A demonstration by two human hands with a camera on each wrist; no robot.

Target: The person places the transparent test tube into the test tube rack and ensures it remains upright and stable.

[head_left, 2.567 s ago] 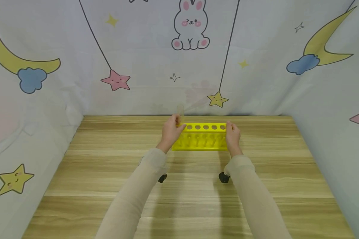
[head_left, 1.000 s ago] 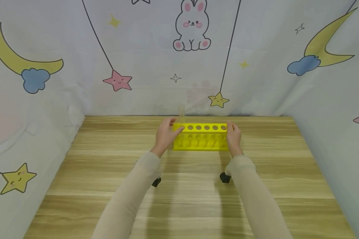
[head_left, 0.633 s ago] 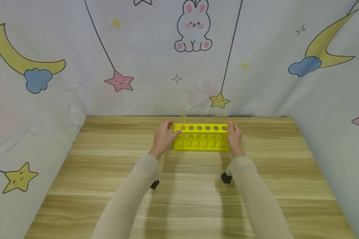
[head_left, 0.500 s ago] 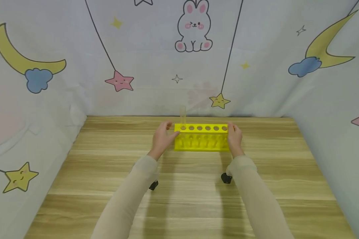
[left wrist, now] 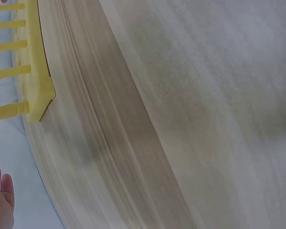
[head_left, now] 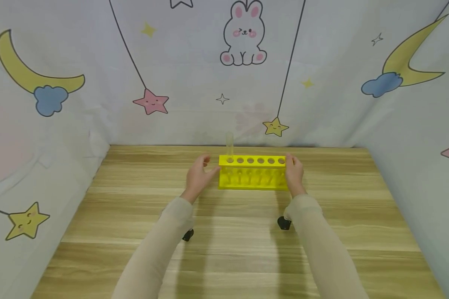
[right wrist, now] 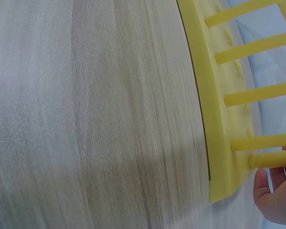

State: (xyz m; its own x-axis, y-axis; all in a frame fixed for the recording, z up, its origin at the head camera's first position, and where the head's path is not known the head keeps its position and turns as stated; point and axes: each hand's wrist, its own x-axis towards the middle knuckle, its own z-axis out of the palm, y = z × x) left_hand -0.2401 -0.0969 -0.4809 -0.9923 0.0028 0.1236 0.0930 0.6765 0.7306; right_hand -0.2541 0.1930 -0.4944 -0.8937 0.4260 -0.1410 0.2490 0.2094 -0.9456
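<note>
A yellow test tube rack (head_left: 252, 162), with a row of round holes along its top, stands on the table. One clear test tube (head_left: 230, 143) rises upright at its left end; whether it sits in the end hole or behind it I cannot tell. My left hand (head_left: 199, 176) is just left of the rack, holding nothing, its thumb pointing at the rack's corner. In the left wrist view, a gap separates the left hand (left wrist: 1, 200) from the rack (left wrist: 33, 62). At the other end, my right hand (head_left: 294, 172) grips the rack; its fingers wrap the end post in the right wrist view.
The wood-grain table (head_left: 239, 245) spreads in front of and on both sides of the rack. A white cloth (head_left: 194, 74) printed with a rabbit, moons and stars hangs behind and at the sides. A small black device (head_left: 284, 223) shows at the right wrist.
My left hand has let go of the test tube and drawn back to the left, away from the rack. The tube stays upright there. My right hand keeps its grip on the right end.
</note>
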